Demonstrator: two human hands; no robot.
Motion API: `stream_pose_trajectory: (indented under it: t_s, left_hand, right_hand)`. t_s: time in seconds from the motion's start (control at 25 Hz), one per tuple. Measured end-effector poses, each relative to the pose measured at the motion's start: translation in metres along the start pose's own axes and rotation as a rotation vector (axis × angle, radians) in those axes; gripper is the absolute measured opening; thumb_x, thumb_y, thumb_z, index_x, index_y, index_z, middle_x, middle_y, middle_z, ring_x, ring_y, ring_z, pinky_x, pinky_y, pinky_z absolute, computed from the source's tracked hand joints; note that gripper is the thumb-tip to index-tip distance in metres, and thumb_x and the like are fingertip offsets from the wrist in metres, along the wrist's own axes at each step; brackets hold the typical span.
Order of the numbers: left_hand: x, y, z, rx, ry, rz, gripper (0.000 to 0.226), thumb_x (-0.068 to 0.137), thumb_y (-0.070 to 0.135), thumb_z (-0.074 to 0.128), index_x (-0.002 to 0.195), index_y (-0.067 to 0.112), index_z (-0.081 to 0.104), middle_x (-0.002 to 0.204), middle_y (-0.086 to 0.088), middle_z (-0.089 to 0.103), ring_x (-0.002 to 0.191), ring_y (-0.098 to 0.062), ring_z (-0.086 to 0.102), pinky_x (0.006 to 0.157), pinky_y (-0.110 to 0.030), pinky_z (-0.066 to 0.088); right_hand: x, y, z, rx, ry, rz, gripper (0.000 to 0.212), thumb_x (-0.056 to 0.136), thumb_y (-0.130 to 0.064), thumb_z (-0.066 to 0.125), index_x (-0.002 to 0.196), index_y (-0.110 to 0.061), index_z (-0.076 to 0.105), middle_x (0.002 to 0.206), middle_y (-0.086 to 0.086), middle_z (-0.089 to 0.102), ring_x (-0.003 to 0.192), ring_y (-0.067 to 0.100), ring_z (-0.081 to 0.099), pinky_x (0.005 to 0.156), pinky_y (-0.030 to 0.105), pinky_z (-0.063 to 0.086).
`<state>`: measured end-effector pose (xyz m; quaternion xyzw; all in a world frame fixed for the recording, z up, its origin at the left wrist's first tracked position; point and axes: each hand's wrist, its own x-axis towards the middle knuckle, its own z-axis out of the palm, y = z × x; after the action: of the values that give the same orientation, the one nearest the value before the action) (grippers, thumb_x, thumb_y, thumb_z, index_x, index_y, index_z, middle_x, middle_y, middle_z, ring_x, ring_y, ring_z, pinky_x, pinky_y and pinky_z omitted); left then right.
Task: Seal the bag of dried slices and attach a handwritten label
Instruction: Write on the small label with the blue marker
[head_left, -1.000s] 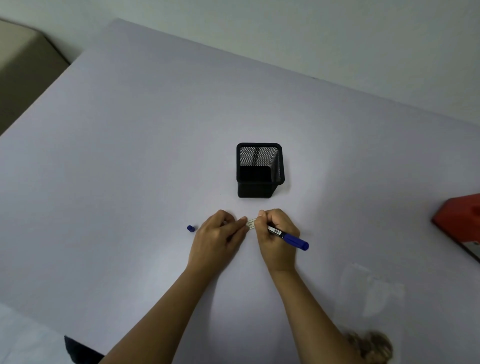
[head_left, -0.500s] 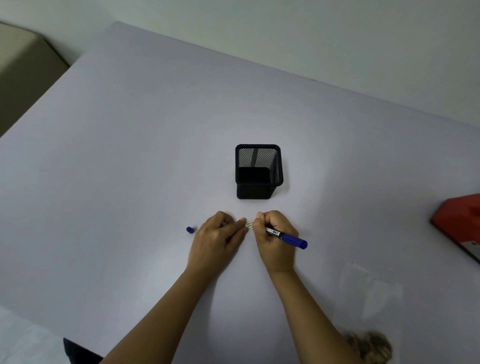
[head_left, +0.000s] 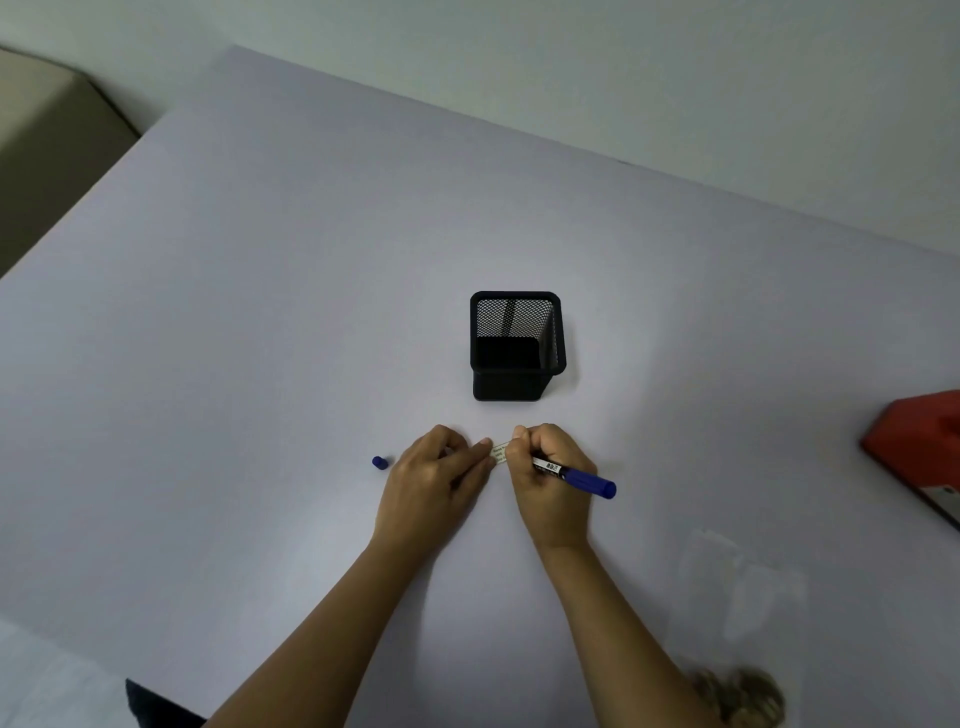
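right hand (head_left: 551, 486) curled tight round the pen (head_left: 584, 479); left hand (head_left: 434, 480), fingers straight, on the label (head_left: 500, 453)

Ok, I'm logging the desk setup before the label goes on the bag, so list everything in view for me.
table: one, pale lilac, under everything
pen holder: one, black mesh, centre, beyond the hands
cap: one, blue, on the table left of the left hand
pen: one, blue and black, in the right hand
label: one, white, on the table between the hands
bag: one, clear, near right
slices: brown heap, count unclear, bottom edge
box: one, red, right edge, cut off
furniture: one, beige, far left
left hand: fingertip on the label
right hand: grips the pen at the label
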<state>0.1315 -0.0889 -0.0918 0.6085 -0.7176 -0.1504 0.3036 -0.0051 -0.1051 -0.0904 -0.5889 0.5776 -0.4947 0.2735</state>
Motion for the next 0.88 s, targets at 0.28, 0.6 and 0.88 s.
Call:
stream_pose_trajectory:
  t_s: [0.28,0.6,0.88]
  left_hand:
    - [0.0002,0.0002,-0.0004,-0.007,0.002,-0.006,0.028,0.088,0.034,0.057,0.1,0.015,0.074,0.078,-0.003,0.059,0.064,-0.014,0.055,0.053,-0.024,0.044]
    - [0.0007,0.0016,-0.0014,0.004,-0.004,0.001,0.031,0.088,0.036,0.056,0.099,0.014,0.075,0.078,-0.003,0.06,0.064,-0.013,0.055,0.053,-0.021,0.043]
    - [0.0014,0.0017,-0.0019,0.012,-0.015,-0.004,0.032,0.088,0.036,0.055,0.1,0.014,0.074,0.079,-0.003,0.06,0.066,-0.012,0.055,0.055,-0.019,0.041]
  right_hand:
    - [-0.0002,0.0012,0.0009,0.013,0.001,0.0,0.031,0.087,-0.02,0.052,0.061,-0.005,0.048,0.054,0.003,0.048,0.053,0.0,0.043,0.051,0.005,0.038]
    - [0.0005,0.0002,0.001,0.019,-0.006,-0.006,0.03,0.088,-0.02,0.052,0.061,-0.006,0.048,0.057,-0.004,0.046,0.054,-0.001,0.042,0.052,0.006,0.038]
    - [0.0007,-0.0007,0.0017,0.036,-0.007,0.006,0.031,0.088,-0.022,0.052,0.062,-0.005,0.051,0.058,-0.004,0.046,0.055,-0.004,0.044,0.054,0.005,0.039]
